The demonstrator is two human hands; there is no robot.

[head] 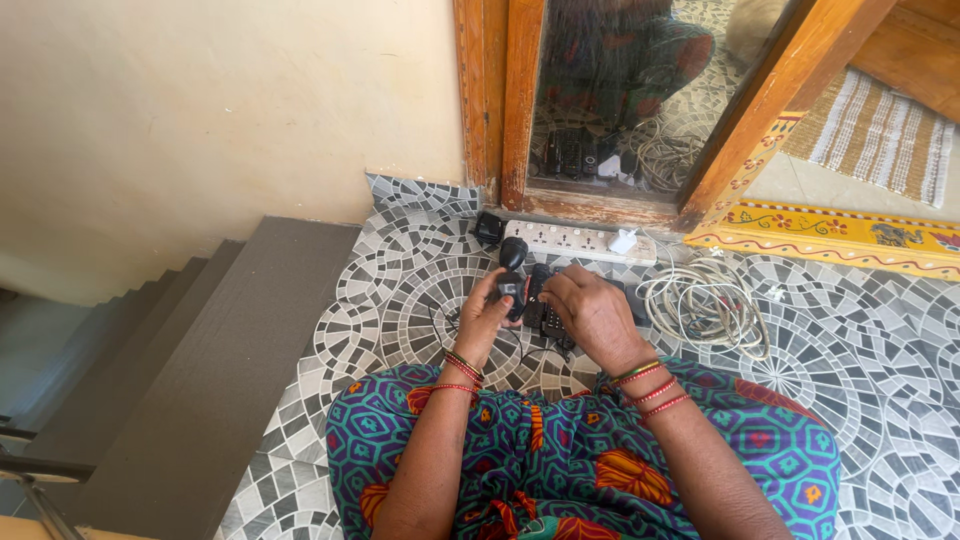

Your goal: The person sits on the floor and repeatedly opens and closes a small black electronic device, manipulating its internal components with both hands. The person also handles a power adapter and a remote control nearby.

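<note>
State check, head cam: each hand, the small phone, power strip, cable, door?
left hand: closed around small black phone, held above the floor
small black phone: upright in the left hand
right hand: fingers curled over dark devices beside the phone
power strip: lying flat on tiled floor, white adapter plugged in
white cable: loosely coiled on floor
wooden door: ajar

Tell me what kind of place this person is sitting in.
Probably a home, on a landing at the top of a staircase. The floor is grey mosaic tile, a wooden door frame stands ahead with a painted yellow threshold, and a white power strip lies on the floor.
</note>
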